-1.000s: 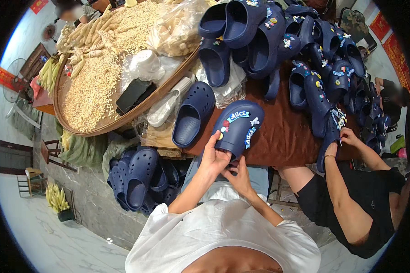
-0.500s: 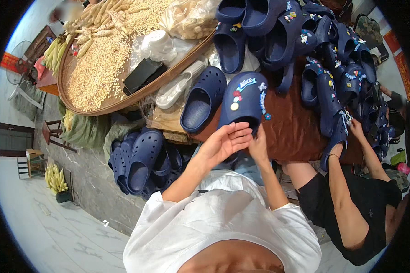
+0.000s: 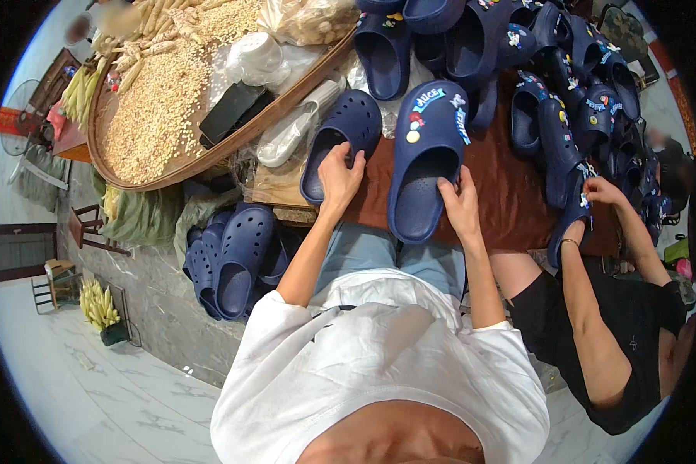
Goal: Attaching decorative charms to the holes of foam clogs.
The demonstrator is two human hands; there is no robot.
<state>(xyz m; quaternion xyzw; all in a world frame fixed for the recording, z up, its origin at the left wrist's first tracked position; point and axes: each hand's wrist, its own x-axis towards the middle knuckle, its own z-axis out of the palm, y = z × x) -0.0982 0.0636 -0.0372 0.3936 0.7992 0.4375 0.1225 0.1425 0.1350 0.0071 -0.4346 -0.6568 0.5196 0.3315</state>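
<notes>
Holding the decorated clog [image 3: 426,158], right hand [image 3: 462,207] on its right edge, charms [image 3: 414,137] on. Left hand [image 3: 340,179] curled at the plain clog [image 3: 351,122] just left: no charms yet, can't tell if gripping.

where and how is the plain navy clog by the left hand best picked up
Probably grip the plain navy clog by the rim of its foot opening, coming from the near side: its open heel faces that way and its closed toe points away. The left hand is at that opening.
</notes>
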